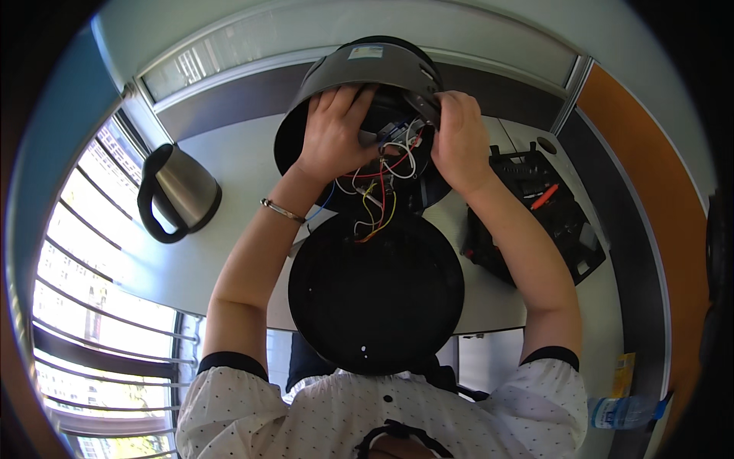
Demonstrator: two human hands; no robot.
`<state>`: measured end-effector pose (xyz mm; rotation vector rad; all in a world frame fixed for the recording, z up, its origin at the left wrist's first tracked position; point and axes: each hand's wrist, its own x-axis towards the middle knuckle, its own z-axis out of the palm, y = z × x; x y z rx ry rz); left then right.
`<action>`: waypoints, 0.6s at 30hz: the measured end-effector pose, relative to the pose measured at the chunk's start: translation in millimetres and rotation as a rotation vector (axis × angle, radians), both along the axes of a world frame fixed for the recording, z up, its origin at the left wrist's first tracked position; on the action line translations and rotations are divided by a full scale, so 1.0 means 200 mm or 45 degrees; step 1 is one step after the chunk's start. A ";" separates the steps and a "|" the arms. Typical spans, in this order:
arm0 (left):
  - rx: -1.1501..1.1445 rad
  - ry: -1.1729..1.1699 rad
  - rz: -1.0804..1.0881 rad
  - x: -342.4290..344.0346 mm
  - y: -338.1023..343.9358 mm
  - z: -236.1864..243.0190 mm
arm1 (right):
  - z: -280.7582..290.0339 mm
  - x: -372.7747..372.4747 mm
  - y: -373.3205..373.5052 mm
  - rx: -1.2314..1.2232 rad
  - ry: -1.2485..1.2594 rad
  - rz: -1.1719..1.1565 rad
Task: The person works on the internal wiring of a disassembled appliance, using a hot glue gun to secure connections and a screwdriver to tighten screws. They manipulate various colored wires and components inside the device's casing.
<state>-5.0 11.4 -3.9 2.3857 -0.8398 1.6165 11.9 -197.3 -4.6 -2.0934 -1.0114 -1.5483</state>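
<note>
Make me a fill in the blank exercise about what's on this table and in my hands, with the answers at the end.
1. Thin red, white and yellow ____ show in the open end of the dark housing, between the left hand and the right hand.
2. The bracelet is worn on the ____ arm.
3. The metal kettle has a handle coloured ____.
4. The clear bottle has a ____ cap.

Missing words: wires; left; black; blue.
</note>
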 end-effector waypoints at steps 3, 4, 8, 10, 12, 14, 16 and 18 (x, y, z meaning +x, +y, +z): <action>-0.012 0.036 -0.052 -0.02 0.01 0.00 | 0.00 -0.01 0.00 -0.006 0.006 -0.028; -0.009 0.042 -0.062 -0.03 0.02 -0.01 | 0.00 -0.01 0.01 -0.008 -0.002 -0.026; -0.140 0.050 -0.022 -0.08 0.05 -0.05 | 0.00 0.00 0.02 -0.013 -0.007 -0.021; -0.218 -0.003 -0.023 -0.12 0.08 -0.06 | 0.00 0.00 0.02 -0.026 -0.014 -0.033; -0.254 -0.024 -0.040 -0.15 0.11 -0.07 | 0.01 0.00 0.02 -0.055 -0.038 -0.057; -0.257 -0.013 -0.079 -0.18 0.14 -0.09 | 0.00 0.00 0.01 -0.069 -0.055 -0.068; -0.264 0.001 -0.082 -0.20 0.15 -0.11 | 0.00 0.01 0.01 -0.080 -0.100 -0.074; -0.283 0.042 -0.054 -0.21 0.16 -0.14 | 0.00 0.01 0.02 -0.083 -0.092 -0.083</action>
